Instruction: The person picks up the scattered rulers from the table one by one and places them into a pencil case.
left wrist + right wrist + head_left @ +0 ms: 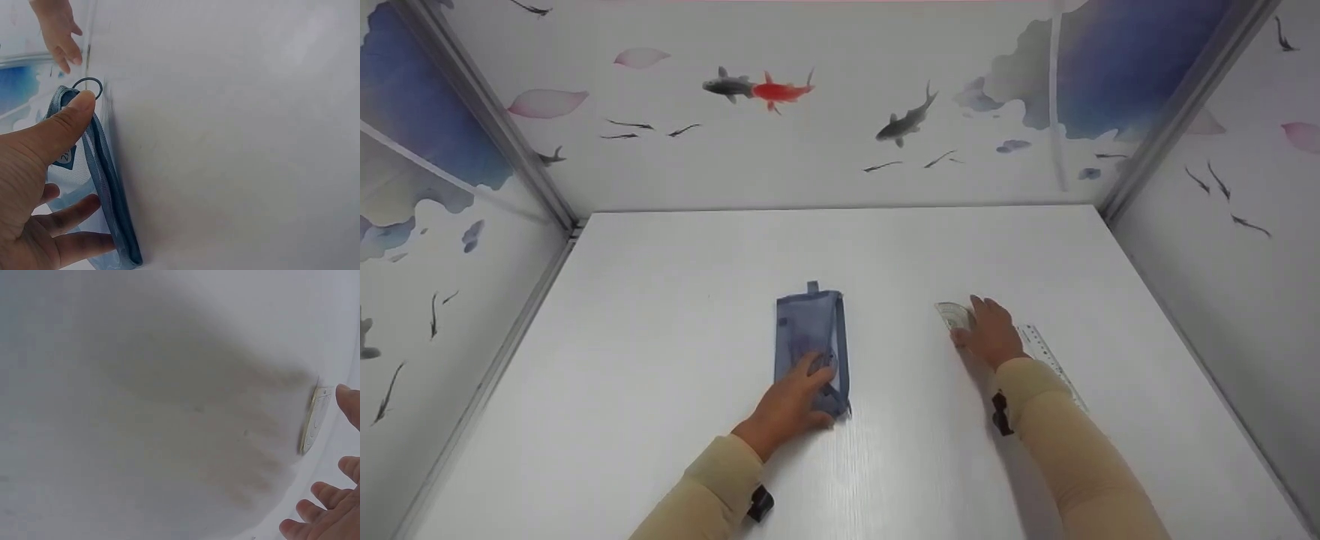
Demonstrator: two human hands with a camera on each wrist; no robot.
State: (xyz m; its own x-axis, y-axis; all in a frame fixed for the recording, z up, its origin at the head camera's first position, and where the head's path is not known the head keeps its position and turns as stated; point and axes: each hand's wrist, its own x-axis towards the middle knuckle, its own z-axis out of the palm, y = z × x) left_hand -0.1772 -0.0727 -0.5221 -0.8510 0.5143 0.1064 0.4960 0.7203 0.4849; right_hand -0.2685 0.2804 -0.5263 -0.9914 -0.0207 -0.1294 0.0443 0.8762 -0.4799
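Note:
A blue mesh zip pouch (804, 319) lies lengthwise on the white table. My left hand (786, 409) rests on its near half, fingers spread over the mesh. In the left wrist view the thumb lies at the pouch's (107, 185) corner, beside a small cord loop (90, 81). Farther right, my right hand (991, 334) is over a clear protractor (952, 316), covering part of it. The right wrist view shows the fingers apart and the thumb close to the protractor (316, 419). A clear ruler (1046, 349) lies partly hidden under the right forearm.
The white table (660, 300) is enclosed by panels printed with fish and petals at the back (825, 157) and both sides. Metal corner posts (510, 120) stand at the back. Each wrist wears a black strap piece (761, 504).

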